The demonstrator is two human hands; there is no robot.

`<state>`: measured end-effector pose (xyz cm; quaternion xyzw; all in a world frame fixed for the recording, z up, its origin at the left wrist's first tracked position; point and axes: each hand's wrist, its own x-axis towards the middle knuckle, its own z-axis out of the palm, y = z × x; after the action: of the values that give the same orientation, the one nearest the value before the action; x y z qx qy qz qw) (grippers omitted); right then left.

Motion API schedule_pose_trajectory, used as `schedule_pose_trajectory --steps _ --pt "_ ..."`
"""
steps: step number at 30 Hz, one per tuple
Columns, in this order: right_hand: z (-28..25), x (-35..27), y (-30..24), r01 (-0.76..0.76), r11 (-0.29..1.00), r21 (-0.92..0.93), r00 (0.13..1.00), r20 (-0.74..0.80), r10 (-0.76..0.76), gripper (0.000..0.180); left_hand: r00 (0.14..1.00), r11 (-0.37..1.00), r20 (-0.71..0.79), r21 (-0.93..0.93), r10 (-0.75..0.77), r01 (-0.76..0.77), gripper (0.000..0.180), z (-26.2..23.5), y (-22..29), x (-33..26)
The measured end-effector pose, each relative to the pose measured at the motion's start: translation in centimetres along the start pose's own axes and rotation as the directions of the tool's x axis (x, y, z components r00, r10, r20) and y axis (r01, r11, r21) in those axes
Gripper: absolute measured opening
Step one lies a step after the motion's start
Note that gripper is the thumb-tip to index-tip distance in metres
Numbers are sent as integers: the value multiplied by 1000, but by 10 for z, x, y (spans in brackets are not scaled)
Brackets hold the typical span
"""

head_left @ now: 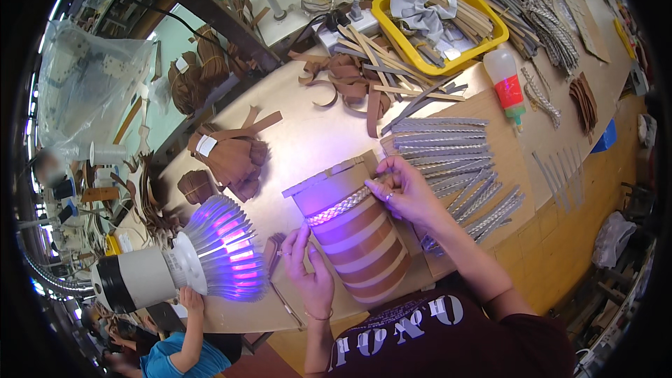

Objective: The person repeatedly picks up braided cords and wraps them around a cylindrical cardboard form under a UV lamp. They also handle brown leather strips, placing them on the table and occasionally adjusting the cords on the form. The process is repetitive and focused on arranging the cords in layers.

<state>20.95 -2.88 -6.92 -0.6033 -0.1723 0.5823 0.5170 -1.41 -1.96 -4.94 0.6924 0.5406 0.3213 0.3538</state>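
Observation:
A curved cardboard form lies before me, with brown bands separated by pale stripes running across it. Over its upper part stretches a shiny silvery braided strip. My right hand pinches the strip's right end between thumb and fingers and wears a ring. At the strip's left end, the fingertips of my left hand are closed on it against the form's edge; part of that grip is hidden. To the right of the form, several grey and silver braided strips are laid out on cardboard.
A large finned lamp glows purple at left. Brown strap bundles lie behind it. Farther back are a yellow tray of strips and a red-labelled squeeze bottle. Another person in a blue shirt sits at lower left.

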Motion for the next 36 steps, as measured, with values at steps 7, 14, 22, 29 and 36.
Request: schedule_pose_trajectory --steps 7,14,22,29,36 --pt "2 -2 8 -88 976 198 996 41 82 18 998 978 0 -200 -56 55 42 3 -9 2" --pt "-1 3 17 -59 986 159 997 56 50 16 1000 987 7 -162 19 -17 42 -1 -26 6" --pt "-6 -8 -15 -27 994 110 991 132 12 24 991 960 -124 -266 58 -90 31 -9 -27 24" --pt "9 -44 -50 397 907 144 882 216 -420 45 983 963 -160 -266 -95 50 43 -12 6 16" --pt "18 -10 -44 158 922 354 966 140 -220 51 975 979 -109 77 195 -187 45 -8 20 7"
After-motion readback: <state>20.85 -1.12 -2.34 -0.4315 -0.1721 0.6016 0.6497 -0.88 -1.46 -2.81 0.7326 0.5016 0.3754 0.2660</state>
